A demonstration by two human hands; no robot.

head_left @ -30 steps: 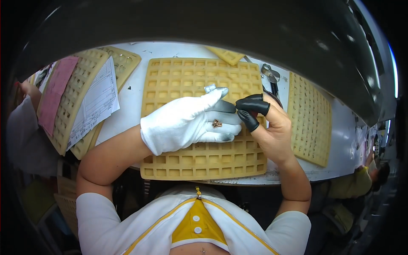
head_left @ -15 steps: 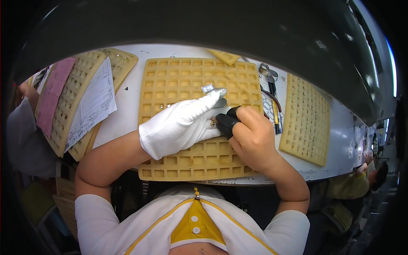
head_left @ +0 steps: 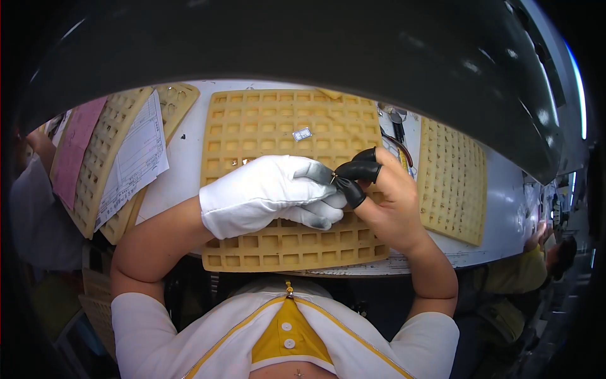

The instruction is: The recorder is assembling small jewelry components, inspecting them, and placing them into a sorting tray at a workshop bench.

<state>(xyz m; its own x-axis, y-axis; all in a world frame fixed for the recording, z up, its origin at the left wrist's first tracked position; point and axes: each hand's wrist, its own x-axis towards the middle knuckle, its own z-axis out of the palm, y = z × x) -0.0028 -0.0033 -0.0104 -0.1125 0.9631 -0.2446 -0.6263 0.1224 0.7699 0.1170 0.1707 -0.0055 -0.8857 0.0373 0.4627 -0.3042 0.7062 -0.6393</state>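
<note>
My left hand [head_left: 268, 194], in a white glove with grey-smudged fingertips, is closed in a pinch above a yellow foam tray [head_left: 289, 259] of square pockets. At its fingertips is a tiny gold-coloured metal piece [head_left: 333, 177]; its exact kind is too small to tell. My right hand [head_left: 392, 199] wears black finger cots, and its closed fingertips meet the same piece from the right. A small white label [head_left: 302, 134] lies on the tray beyond my hands. Beside my left hand, a few small shiny pieces [head_left: 234, 163] sit in pockets.
At left, tilted trays [head_left: 121, 129] carry a pink sheet [head_left: 81, 148] and printed white papers [head_left: 137, 158]. Another tray [head_left: 451, 183] with many tiny pieces lies at right, tools [head_left: 398, 129] beside it. A dark hood [head_left: 284, 41] overhangs the table. Other people sit at both sides.
The small metal piece has come up from the gloved palm to the fingertips. My left hand has turned and curled its fingers; my right fingers have shifted to meet it.
</note>
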